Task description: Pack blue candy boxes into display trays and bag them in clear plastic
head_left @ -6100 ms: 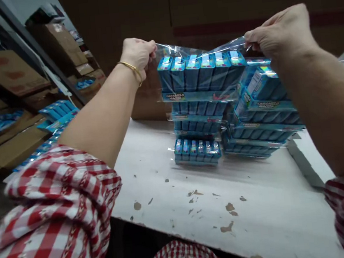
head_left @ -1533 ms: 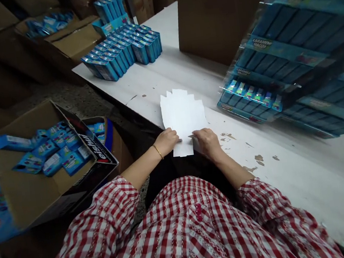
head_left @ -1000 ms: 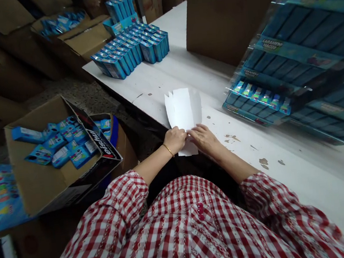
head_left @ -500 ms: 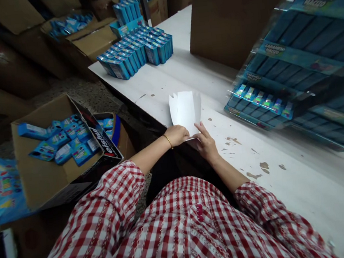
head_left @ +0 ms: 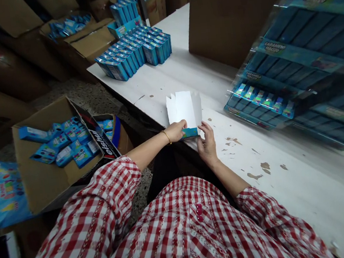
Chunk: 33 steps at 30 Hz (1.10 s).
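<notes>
A partly folded cardboard box (head_left: pixel 184 107), white inside with a blue printed flap at the near end, lies on the white table at its near edge. My left hand (head_left: pixel 176 131) pinches the near left corner of the box, thumb and fingers on the blue flap. At the near right corner my right hand (head_left: pixel 207 142) grips the box's edge between thumb and fingers. Side flaps stand up at the far end of the box.
Rows of small blue boxes (head_left: pixel 135 52) stand at the table's far left. Wrapped display packs (head_left: pixel 291 57) lean at right, beside a big brown carton (head_left: pixel 224 19). An open carton (head_left: pixel 37 173) of blue boxes is left. The table (head_left: pixel 290 190) has chipped paint.
The near end flap has folded inward, so its blue printed side now shows. Both hands have shifted slightly at the near corners of the box.
</notes>
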Each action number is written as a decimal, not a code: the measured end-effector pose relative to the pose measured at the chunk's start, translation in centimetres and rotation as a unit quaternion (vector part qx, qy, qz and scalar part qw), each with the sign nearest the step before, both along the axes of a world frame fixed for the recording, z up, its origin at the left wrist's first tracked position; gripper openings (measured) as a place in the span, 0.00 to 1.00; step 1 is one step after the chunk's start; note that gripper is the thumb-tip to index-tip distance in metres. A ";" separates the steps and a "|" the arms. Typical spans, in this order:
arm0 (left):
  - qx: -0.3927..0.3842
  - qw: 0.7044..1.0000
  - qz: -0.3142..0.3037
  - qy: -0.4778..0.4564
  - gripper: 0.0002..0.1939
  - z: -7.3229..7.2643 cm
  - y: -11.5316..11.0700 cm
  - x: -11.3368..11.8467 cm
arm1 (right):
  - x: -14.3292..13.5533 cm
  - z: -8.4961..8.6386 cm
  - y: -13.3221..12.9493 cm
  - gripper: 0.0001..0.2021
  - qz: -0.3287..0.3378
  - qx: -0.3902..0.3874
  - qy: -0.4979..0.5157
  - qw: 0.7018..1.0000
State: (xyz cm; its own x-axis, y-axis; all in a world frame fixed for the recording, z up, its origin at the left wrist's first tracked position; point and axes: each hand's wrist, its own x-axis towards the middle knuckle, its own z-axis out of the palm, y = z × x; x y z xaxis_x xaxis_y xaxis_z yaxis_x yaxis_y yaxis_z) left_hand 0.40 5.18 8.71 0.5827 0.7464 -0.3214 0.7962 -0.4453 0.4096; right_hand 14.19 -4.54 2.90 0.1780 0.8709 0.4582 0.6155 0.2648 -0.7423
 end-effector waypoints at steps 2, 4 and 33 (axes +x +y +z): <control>0.045 0.999 -0.003 -0.017 0.18 -0.6 -0.5 0.1 | 0.1 0.0 -0.1 0.22 0.020 0.005 -0.009 1.000; 0.107 0.994 -0.027 -0.006 0.15 -1.1 -1.2 0.3 | 0.1 -0.2 -0.1 0.22 0.028 0.013 -0.016 0.999; -0.038 0.972 -0.166 0.162 0.16 0.7 -5.0 4.8 | 4.2 7.2 7.6 0.15 0.168 -0.085 -0.277 0.942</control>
State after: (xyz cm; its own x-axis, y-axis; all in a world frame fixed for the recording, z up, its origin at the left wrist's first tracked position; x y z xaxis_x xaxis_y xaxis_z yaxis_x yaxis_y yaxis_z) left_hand 5.17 0.14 9.39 0.6461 0.5019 -0.5750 0.7070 -0.6773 0.2032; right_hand 18.37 3.08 10.08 -0.3458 0.9047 0.2489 0.8241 0.4196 -0.3805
